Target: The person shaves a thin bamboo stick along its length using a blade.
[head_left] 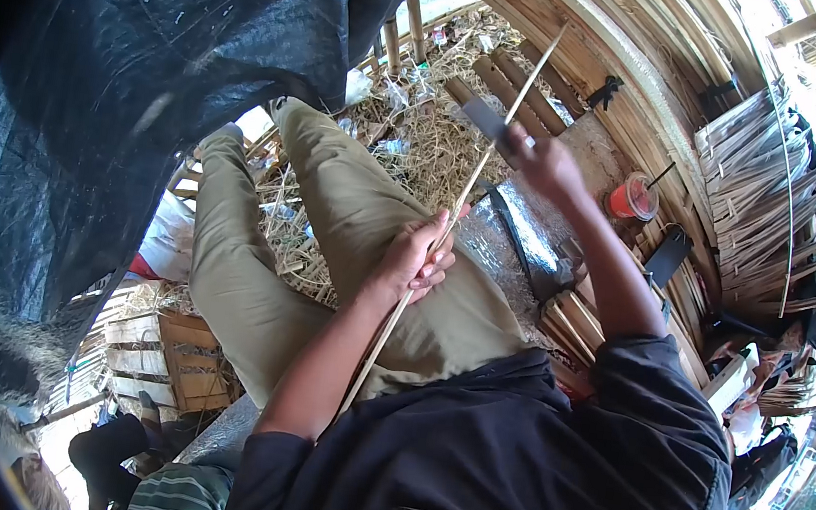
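My left hand (418, 254) is closed around a long thin bamboo strip (379, 344) above my thigh. The strip runs slantwise from beside my left forearm up past my right hand to the wooden boards at the top. In my right hand (546, 166), slightly blurred, is a knife (485, 118) with a broad grey blade. Its blade lies across or right beside the upper part of the strip; whether the edge touches it I cannot tell.
Bamboo shavings (410, 145) cover the ground by my legs. To the right stand a red cup (633, 198), a dark phone-like slab (667, 256) and a bundle of split strips (752, 194). Black plastic sheeting (192, 29) hangs at the left, above a wooden crate (170, 359). Another person's striped clothing (179, 497) shows below.
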`<act>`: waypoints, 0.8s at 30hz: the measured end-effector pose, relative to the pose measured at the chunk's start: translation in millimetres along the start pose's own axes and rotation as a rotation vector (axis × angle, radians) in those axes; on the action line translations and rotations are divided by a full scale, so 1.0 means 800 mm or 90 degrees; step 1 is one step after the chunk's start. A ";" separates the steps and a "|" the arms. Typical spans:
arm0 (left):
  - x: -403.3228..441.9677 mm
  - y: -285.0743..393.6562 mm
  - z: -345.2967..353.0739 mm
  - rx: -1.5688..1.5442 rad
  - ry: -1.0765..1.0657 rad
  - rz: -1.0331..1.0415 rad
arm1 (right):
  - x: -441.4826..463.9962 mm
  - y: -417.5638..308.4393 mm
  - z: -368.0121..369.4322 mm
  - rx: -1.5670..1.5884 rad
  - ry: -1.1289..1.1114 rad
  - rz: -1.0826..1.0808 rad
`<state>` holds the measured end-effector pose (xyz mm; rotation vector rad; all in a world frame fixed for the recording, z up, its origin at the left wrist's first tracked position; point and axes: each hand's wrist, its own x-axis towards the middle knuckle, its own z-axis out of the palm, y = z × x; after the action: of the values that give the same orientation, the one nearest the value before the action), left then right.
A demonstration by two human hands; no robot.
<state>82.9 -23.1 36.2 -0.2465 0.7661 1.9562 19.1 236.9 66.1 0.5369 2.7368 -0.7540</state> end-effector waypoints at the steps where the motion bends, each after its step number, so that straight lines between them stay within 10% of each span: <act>1: 0.002 0.000 0.000 -0.026 -0.003 0.001 | 0.018 -0.001 -0.010 -0.008 0.080 0.052; 24: -0.005 0.000 -0.006 -0.030 -0.010 -0.019 | -0.026 -0.002 0.027 0.029 0.030 -0.011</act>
<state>84.0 -28.8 34.0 -0.2686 0.7027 1.9470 40.2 218.1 56.0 0.5482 2.7775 -0.8207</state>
